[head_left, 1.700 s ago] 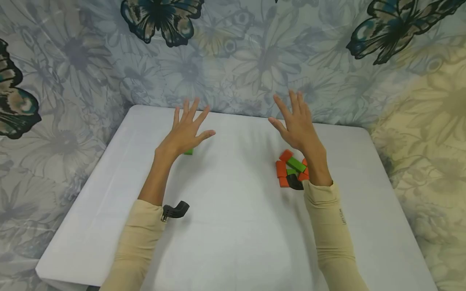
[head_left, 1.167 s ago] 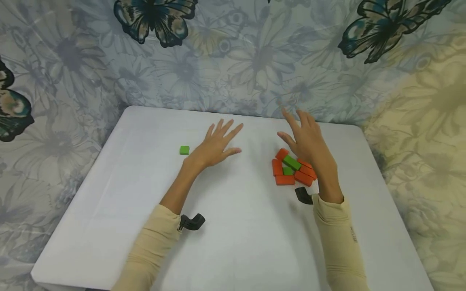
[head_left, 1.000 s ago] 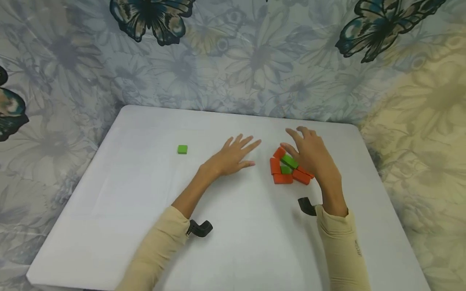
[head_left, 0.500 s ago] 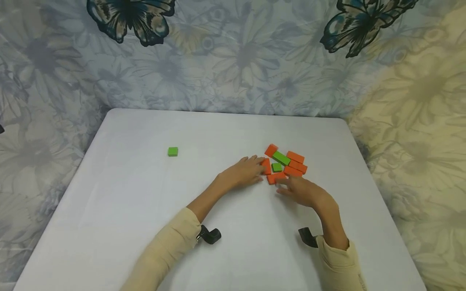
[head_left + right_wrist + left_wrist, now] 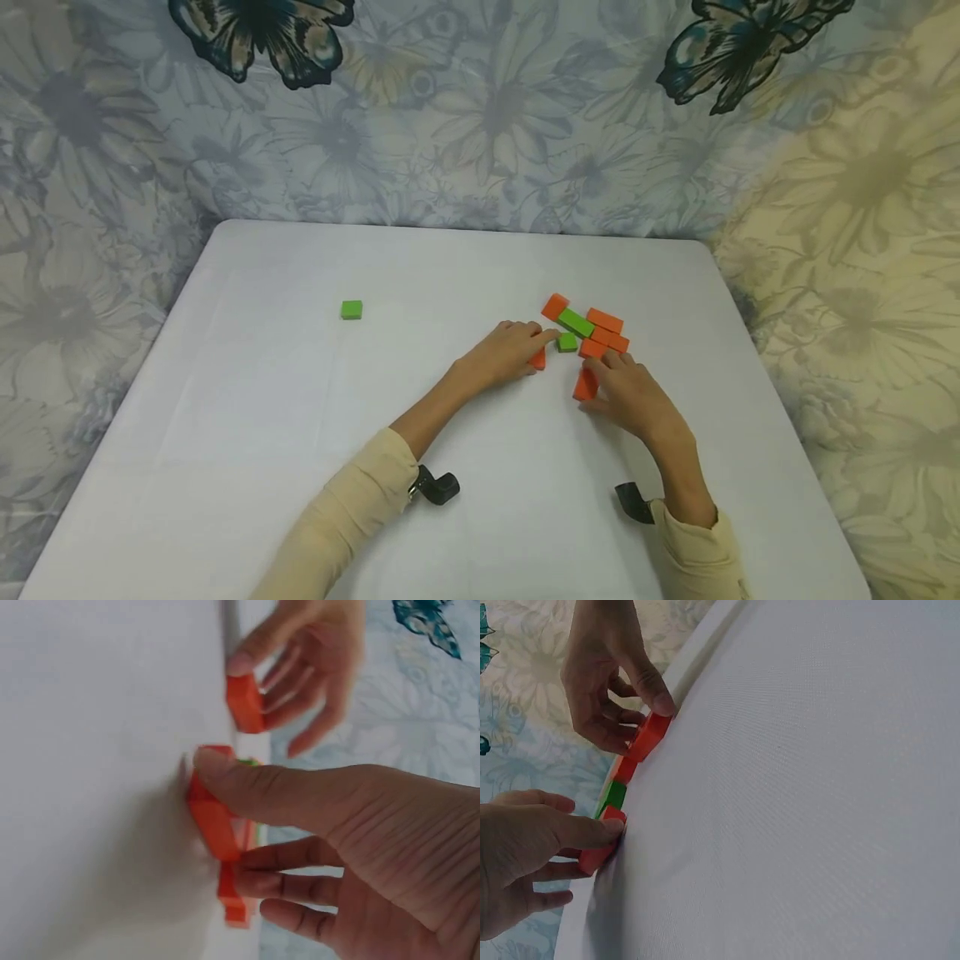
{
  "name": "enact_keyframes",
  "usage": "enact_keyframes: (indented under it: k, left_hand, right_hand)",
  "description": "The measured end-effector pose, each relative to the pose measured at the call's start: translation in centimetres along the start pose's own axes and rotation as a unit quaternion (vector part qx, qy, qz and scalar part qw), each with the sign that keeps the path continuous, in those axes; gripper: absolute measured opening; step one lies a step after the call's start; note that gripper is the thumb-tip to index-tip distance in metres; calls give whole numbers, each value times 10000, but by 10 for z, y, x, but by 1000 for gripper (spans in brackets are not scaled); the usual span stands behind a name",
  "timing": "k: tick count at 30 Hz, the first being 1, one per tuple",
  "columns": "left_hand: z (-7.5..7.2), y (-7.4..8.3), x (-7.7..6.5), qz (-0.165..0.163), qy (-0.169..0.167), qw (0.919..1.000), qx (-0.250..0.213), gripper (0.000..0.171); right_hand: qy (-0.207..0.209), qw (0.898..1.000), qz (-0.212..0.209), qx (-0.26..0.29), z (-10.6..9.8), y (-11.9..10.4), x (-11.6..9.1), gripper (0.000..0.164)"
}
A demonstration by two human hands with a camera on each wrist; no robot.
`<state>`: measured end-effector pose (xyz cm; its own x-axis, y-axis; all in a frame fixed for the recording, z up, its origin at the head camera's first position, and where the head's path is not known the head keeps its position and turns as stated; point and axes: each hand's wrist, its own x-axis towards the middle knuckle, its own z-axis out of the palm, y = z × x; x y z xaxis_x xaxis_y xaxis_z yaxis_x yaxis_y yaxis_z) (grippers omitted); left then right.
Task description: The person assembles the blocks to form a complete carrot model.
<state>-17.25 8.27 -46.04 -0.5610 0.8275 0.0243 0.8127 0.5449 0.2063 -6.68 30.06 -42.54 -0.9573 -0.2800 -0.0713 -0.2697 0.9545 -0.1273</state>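
Observation:
In the head view my left hand [image 5: 498, 357] pinches an orange block [image 5: 537, 360] between thumb and fingers, its index finger stretched toward a small green block [image 5: 567, 342]. My right hand [image 5: 637, 396] grips a second orange block [image 5: 585, 385], tilted, just in front of the cluster. The right wrist view shows my right thumb across the near face of that orange block [image 5: 214, 825]. Behind the hands lie a longer green block [image 5: 575, 322], an orange block [image 5: 555, 306] at its far end and several orange blocks [image 5: 604, 320] to its right.
A lone green block [image 5: 352, 309] lies on the left part of the white table [image 5: 225, 433]. A patterned cloth wall [image 5: 465, 150] stands right behind the table's far edge. Each sleeve carries a black wrist mount [image 5: 438, 487].
Both hands came down from raised and spread to the block cluster. Each took an orange block from its near side; the right one has been drawn toward me and turned.

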Motion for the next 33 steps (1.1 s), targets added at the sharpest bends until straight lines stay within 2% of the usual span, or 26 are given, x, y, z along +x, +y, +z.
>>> enact_keyframes:
  k: [3, 6, 10, 13, 16, 19, 22, 26, 29, 33]
  left_hand:
    - [-2, -4, -6, -76, 164, 9998, -37, 65]
    - [-9, -11, -19, -201, 261, 9990, -286, 65]
    - [-25, -29, -47, -475, 444, 9960, -607, 65]
    - [-35, -43, -71, -863, 628, 9911, -797, 65]
    - [-41, -56, -92, -1251, 710, 9834, -1105, 65]
    - [-44, -64, -105, -1487, 679, 9758, -1450, 66]
    - [-43, -70, -113, -1631, 609, 9702, -1687, 66]
    - [-34, -76, -116, -1670, 442, 9669, -1879, 69]
    - [-25, -78, -114, -1615, 354, 9676, -1909, 71]
    - [-20, -80, -114, -1639, 397, 9664, -1938, 72]
  right_hand:
    - [251, 9995, -147, -77, 5, -3, 3, 51]
    - [468, 9983, -344, -84, 5, -6, 8, 46]
    - [809, 9936, -737, 281, -2, -12, 19, 43]
    - [987, 9880, -1066, 519, -11, -18, 31, 41]
    - [969, 9855, -1266, 575, -19, -27, 46, 40]
    - [693, 9866, -1366, 571, -22, -39, 65, 42]
    - [326, 9868, -1446, 647, -18, -54, 87, 46]
    - [9, 9826, -1652, 848, -3, -70, 112, 50]
    - [-116, 9784, -1857, 898, 9, -80, 127, 53]
    - [-155, 9747, -2059, 854, 18, -91, 139, 58]
